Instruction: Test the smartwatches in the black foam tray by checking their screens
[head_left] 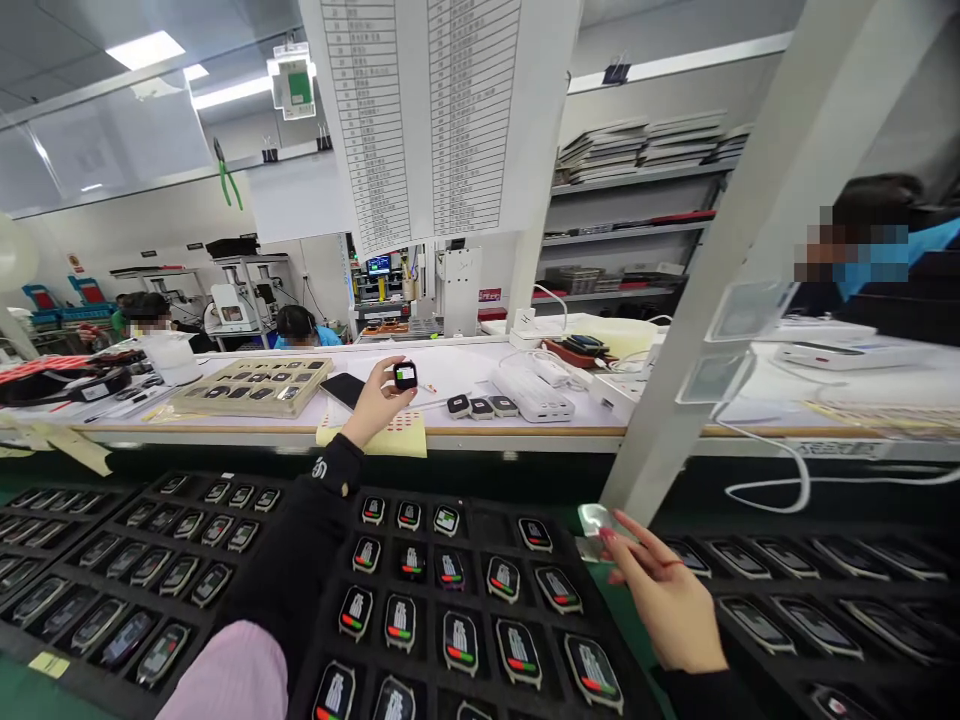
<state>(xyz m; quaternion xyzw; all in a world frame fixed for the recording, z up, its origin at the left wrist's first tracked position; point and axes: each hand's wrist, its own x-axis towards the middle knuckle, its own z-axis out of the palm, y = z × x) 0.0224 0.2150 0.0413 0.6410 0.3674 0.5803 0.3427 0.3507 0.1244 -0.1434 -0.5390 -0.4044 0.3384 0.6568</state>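
My left hand (371, 408) reaches up over the bench edge, thumb and fingers closed around a dark square smartwatch body (406, 376). Its screen is lit with a green and white patch, and no strap shows on it. Lower right, my right hand (670, 605) pinches a shiny, clear plastic piece (595, 519), perhaps a film or a small bag, beside the upper right corner of a black foam tray (491, 530). Rows of strapless smartwatches fill that tray, most with red and green bars lit. One slot in its top row holds no watch.
Similar trays of watches lie left (135, 590) and right (806, 590). On the bench are a beige tray (300, 400), three small dark watches (481, 406), a white power strip (536, 395) and a yellow sheet (394, 437). A slanted post (697, 330) stands right; co-workers sit beyond.
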